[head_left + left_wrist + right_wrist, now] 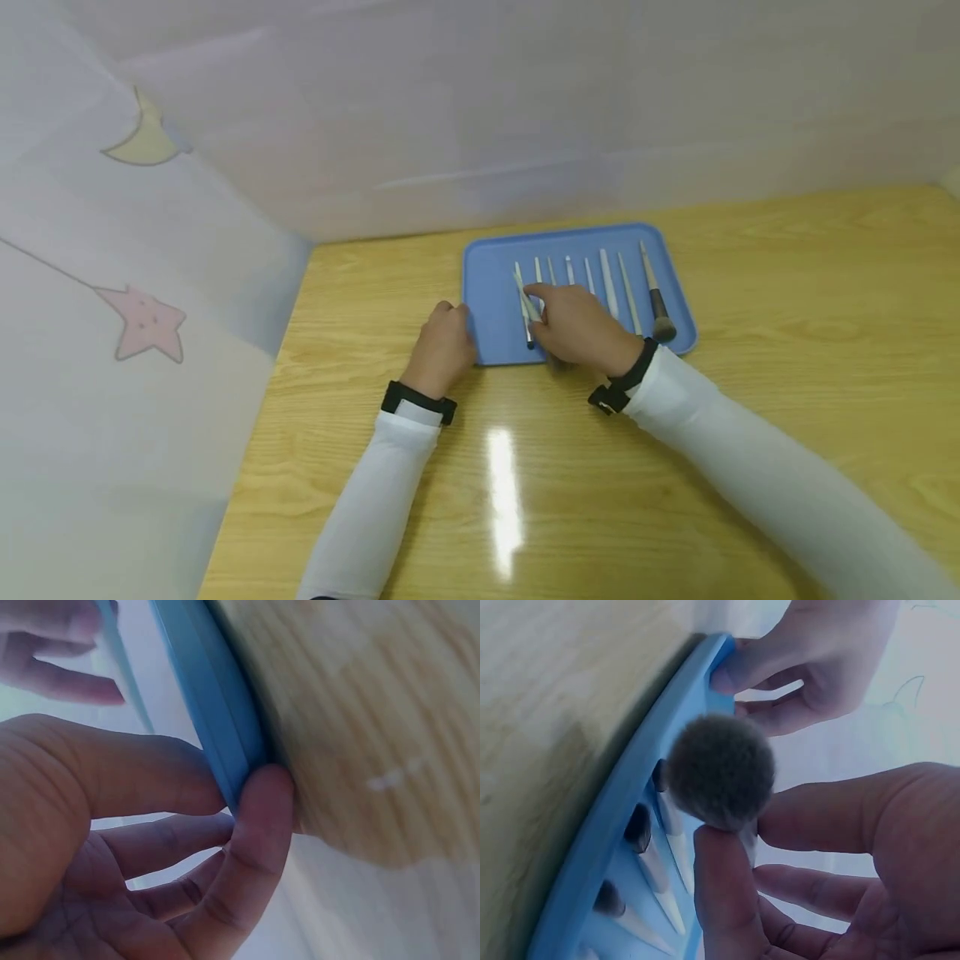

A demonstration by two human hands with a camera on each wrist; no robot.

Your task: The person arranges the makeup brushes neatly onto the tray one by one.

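The left hand (442, 346) grasps the left rim of the blue tray (487, 275), thumb and fingers pinching the edge, as the left wrist view shows (255, 817). The tray sits on the wooden tabletop (787, 333). Just right, the right hand (577, 325) holds a fluffy-headed brush (720, 780) between thumb and fingers, probably lifted a little above the tray's floor. Beyond it, more brushes lie in a row (607, 283), with a dark-handled one (658, 304) farthest right.

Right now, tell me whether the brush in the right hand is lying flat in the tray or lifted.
Lifted. The right hand pinches the brush, its bristle head raised above the blue tray while other brushes lie flat.
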